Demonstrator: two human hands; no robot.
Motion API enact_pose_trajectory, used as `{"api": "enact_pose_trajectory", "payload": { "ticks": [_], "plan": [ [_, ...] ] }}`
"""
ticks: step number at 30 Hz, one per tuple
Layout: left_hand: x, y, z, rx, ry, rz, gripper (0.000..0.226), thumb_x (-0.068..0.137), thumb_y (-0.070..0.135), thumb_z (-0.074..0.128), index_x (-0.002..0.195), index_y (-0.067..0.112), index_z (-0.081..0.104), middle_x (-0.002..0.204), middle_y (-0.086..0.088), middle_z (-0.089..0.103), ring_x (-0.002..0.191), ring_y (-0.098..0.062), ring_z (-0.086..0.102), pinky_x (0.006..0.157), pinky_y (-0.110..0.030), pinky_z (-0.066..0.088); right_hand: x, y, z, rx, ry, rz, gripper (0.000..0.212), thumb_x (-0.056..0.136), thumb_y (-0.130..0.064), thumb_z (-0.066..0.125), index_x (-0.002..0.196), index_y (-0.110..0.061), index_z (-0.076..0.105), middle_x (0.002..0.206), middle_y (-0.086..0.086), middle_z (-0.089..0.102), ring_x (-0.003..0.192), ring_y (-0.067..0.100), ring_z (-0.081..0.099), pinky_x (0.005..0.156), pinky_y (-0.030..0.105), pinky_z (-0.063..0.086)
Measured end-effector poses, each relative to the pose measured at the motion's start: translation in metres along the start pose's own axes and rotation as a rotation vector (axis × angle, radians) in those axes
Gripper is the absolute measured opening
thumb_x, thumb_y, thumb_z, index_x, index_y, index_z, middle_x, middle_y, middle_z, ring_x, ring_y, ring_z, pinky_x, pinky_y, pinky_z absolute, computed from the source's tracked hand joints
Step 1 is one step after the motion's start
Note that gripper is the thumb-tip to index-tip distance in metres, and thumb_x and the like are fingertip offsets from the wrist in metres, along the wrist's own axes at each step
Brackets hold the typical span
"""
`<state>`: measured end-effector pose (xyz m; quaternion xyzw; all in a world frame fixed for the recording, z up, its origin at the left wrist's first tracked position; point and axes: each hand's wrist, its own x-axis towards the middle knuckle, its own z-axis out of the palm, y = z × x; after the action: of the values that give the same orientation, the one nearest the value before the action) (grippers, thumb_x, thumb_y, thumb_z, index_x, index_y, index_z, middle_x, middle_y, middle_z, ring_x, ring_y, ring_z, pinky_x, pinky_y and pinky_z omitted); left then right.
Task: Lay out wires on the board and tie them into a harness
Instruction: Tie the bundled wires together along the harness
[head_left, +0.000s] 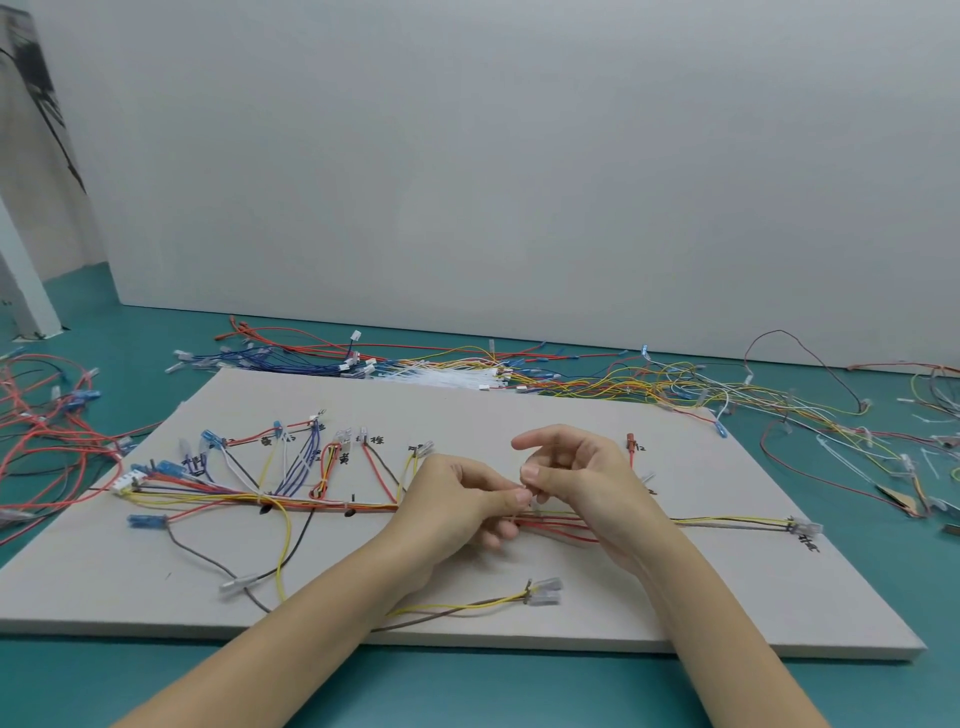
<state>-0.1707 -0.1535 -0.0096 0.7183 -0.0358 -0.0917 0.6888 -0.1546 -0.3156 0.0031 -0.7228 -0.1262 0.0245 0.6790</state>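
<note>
- Both hands meeting over the middle of the board (467, 587), on the main wire bundle (332, 505) running left to right.
- Left hand (457, 506) pinching something small and pale at the fingertips, with lower fingers curled around the red and yellow wires.
- Right hand (576, 483) pinching the same spot from the other side, index finger lifted free; probably a cable tie, too small to tell for sure.
- Already 2 dark ties visible on the bundle to the left; branches fanned up to labelled connectors.
- Risk: tie closing before all wires are gathered, leaving 1 red wire (563, 535) sagging outside the loop.
- Risk: pulling too hard, dragging the far-right connector (805, 528) away from its mark.
- Risk: wrist brushing the loose yellow and brown pair (467, 605) near the front edge, shifting it.
- Spare wires (597, 382) heaped behind the board, well apart from the hands.
</note>
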Motion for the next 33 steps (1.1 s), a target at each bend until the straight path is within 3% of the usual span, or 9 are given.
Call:
{"api": "enact_pose_trajectory", "payload": {
  "ticks": [4,8,12,18,19,23,28,30,33],
  "plan": [
    [0.002,-0.005,0.0,0.378,0.102,0.097,0.015,0.076,0.021,0.08,0.062,0.019,0.074,0.051,0.003,0.065,0.039,-0.006,0.053,0.042,-0.018,0.038,0.0,-0.002,0.0,0.075,0.049,-0.046,0.024,0.088,0.012,0.056,0.099,-0.007,0.067,0.064,0.003,0.06,0.06,0.015,0.054,0.06,0.021,0.048],
    [0.005,-0.003,0.004,0.681,0.131,0.182,0.016,0.075,0.022,0.078,0.061,0.02,0.07,0.064,0.008,0.066,0.063,-0.005,0.06,0.062,-0.023,0.048,-0.001,-0.006,-0.005,0.319,0.038,-0.007,0.024,0.088,0.013,0.053,0.102,-0.004,0.064,0.065,0.006,0.058,0.06,0.017,0.054,0.057,0.022,0.047],
    [0.013,0.007,0.002,0.822,0.042,0.121,0.014,0.077,0.019,0.074,0.065,0.014,0.07,0.066,0.006,0.063,0.068,-0.014,0.061,0.059,-0.022,0.045,-0.001,-0.004,-0.003,0.398,0.028,0.05,0.021,0.086,0.013,0.053,0.097,-0.002,0.064,0.067,0.009,0.057,0.058,0.017,0.055,0.054,0.021,0.047],
    [0.033,0.056,-0.025,0.979,-0.305,-0.047,0.019,0.072,0.035,0.083,0.08,0.02,0.075,0.069,0.009,0.07,0.05,0.0,0.061,0.043,-0.011,0.041,0.0,-0.009,-0.022,0.225,0.005,0.15,0.025,0.092,-0.017,0.061,0.116,-0.01,0.064,0.083,0.007,0.065,0.08,0.019,0.065,0.068,0.028,0.055],
    [0.045,0.067,-0.037,0.94,-0.249,-0.041,0.017,0.076,0.032,0.08,0.081,0.017,0.076,0.072,0.005,0.073,0.05,-0.002,0.063,0.043,-0.012,0.043,0.002,-0.008,-0.023,0.184,0.05,0.176,0.025,0.094,-0.022,0.059,0.116,-0.013,0.064,0.087,0.006,0.066,0.082,0.018,0.065,0.069,0.028,0.055],
    [0.108,0.081,-0.087,0.986,0.364,0.148,0.019,0.09,0.014,0.06,0.075,0.006,0.068,0.073,-0.014,0.067,0.069,-0.028,0.062,0.061,-0.027,0.046,0.005,-0.003,-0.02,0.016,0.213,0.214,0.021,0.096,-0.024,0.057,0.112,-0.014,0.066,0.09,0.004,0.066,0.081,0.016,0.062,0.063,0.025,0.051],
    [0.149,0.037,-0.107,1.145,0.173,-0.057,0.037,0.103,0.028,0.037,0.1,0.0,0.061,0.109,-0.024,0.061,0.106,-0.037,0.056,0.094,-0.041,0.045,0.003,-0.003,-0.017,-0.009,0.205,0.214,0.017,0.097,-0.013,0.054,0.104,-0.011,0.07,0.082,0.004,0.066,0.076,0.016,0.061,0.058,0.025,0.05],
    [0.156,0.024,-0.108,1.143,0.164,-0.079,0.047,0.104,0.03,0.032,0.113,-0.01,0.055,0.119,-0.03,0.058,0.111,-0.04,0.054,0.097,-0.043,0.043,0.003,-0.003,-0.016,-0.013,0.199,0.22,0.018,0.096,-0.012,0.054,0.099,-0.012,0.072,0.079,0.003,0.067,0.074,0.015,0.061,0.057,0.026,0.05],
    [0.161,0.017,-0.108,1.161,0.227,-0.065,0.045,0.103,0.033,0.034,0.112,-0.004,0.056,0.121,-0.025,0.058,0.115,-0.039,0.053,0.102,-0.048,0.041,0.003,-0.002,-0.016,-0.02,0.188,0.227,0.019,0.096,-0.011,0.053,0.097,-0.012,0.072,0.077,0.002,0.067,0.071,0.014,0.061,0.057,0.026,0.05]
  ]
}}
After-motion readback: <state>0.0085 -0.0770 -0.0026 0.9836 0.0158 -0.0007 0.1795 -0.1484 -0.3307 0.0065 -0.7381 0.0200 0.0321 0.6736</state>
